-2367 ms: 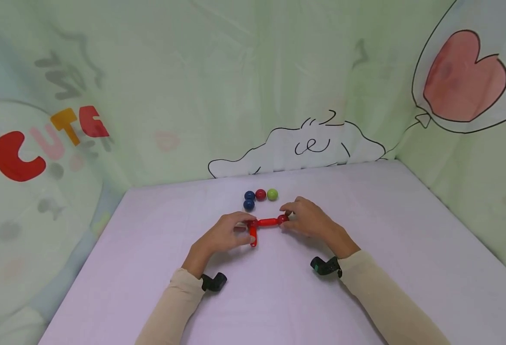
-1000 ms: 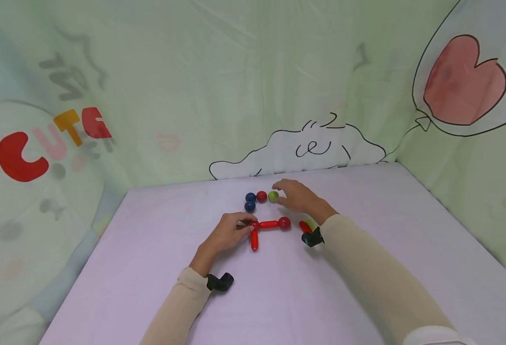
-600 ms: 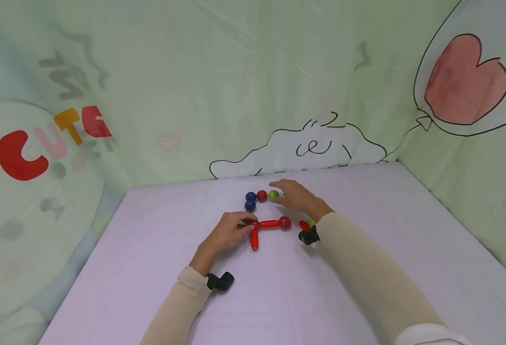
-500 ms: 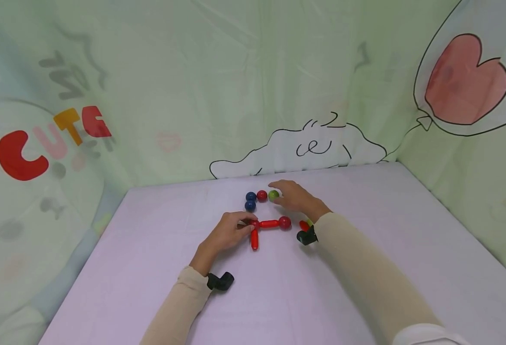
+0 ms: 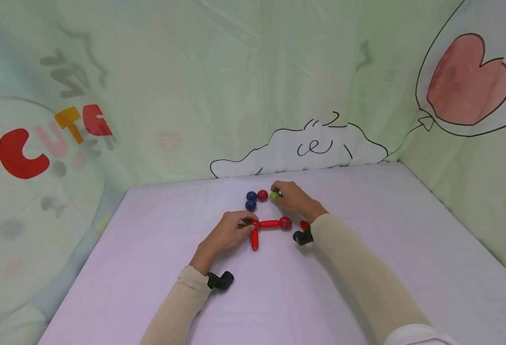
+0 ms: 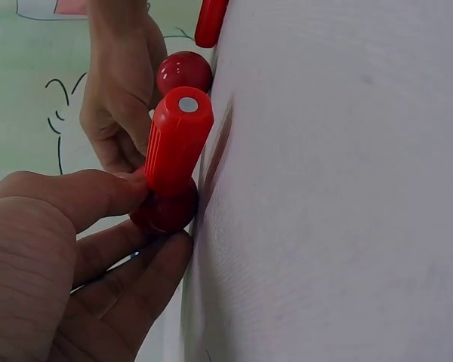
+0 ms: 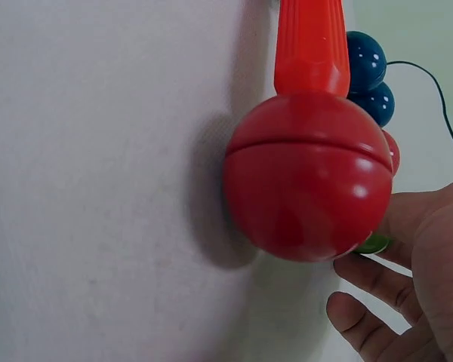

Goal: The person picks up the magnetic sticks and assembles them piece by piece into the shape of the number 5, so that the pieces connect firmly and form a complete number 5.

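My left hand pinches a red ball at the corner of a small build. One red rod runs from that ball toward me, a pale disc showing on its end. A second red rod extends right to another red ball, which stands large in the right wrist view. Farther back, my right hand has its thumb and fingers around a green ball, which is mostly hidden in the right wrist view.
Left of the green ball sit a red ball and two blue balls. Another red rod lies partly hidden by the black wrist camera under the right forearm. A printed curtain hangs behind the table.
My right hand has gone from the build's right-end red ball back to the green ball, and its fingers have closed on it. The left hand stays at the corner ball.
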A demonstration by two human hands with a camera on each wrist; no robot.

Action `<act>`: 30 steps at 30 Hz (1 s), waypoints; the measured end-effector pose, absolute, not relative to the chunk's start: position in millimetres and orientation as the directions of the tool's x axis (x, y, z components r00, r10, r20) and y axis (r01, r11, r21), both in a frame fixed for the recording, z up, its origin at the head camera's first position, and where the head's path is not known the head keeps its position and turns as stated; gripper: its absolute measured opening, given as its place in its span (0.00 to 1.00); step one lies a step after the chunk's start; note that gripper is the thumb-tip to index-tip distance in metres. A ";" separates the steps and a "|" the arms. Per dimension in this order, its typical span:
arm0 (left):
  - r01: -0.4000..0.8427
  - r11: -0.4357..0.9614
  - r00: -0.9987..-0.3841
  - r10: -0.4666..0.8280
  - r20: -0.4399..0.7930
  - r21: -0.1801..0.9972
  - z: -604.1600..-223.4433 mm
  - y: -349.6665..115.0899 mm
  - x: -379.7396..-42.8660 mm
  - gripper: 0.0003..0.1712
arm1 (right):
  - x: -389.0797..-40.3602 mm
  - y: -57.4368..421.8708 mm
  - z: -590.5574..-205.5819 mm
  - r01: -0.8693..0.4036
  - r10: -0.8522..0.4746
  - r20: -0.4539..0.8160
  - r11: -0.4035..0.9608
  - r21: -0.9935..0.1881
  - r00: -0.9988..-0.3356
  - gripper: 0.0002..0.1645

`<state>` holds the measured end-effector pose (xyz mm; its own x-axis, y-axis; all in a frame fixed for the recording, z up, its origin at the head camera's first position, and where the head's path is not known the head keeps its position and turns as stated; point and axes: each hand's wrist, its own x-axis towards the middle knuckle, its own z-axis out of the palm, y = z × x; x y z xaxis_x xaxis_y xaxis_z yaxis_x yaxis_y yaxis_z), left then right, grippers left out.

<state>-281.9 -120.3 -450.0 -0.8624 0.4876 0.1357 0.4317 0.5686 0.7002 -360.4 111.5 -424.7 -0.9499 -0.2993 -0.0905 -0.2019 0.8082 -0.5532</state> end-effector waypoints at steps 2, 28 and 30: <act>0.426 0.573 -0.865 0.485 0.128 0.700 -449.3 -121.1 -281.6 0.13 | -360.1 110.3 -424.9 -0.201 -0.300 -0.091 0.805 -0.559 -0.950 0.26; 0.378 0.582 -0.887 0.450 0.102 0.720 -452.8 -121.4 -285.0 0.14 | -335.4 107.8 -401.3 -0.268 -0.359 -0.043 0.766 -0.585 -0.932 0.27; 0.369 0.584 -0.890 0.445 0.095 0.723 -451.8 -121.5 -285.1 0.14 | -332.3 108.9 -400.1 -0.269 -0.361 -0.040 0.760 -0.592 -0.932 0.27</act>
